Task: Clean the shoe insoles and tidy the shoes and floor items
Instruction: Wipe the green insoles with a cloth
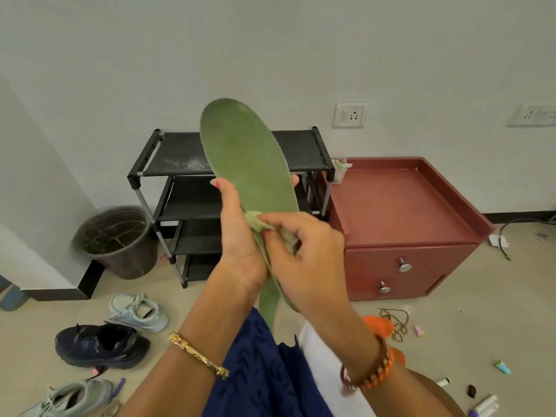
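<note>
Behind, rack (pixel 183 152) and cabinet (pixel 400 206) stand by the wall. Our left hand (pixel 240 236) grips the insole (pixel 246 164) upright; our right hand (pixel 304 254) pinches a cloth (pixel 255 222) against it. We should wipe heel to toe, bracing firmly.

Ahead of you, against the wall, a black shelf rack (pixel 180 158) stands between a dark plant pot (pixel 117 242) and a red two-drawer cabinet (pixel 403 236). A white wall socket (pixel 349 115) sits above the cabinet, and a black cable (pixel 511 227) trails beside it.
</note>
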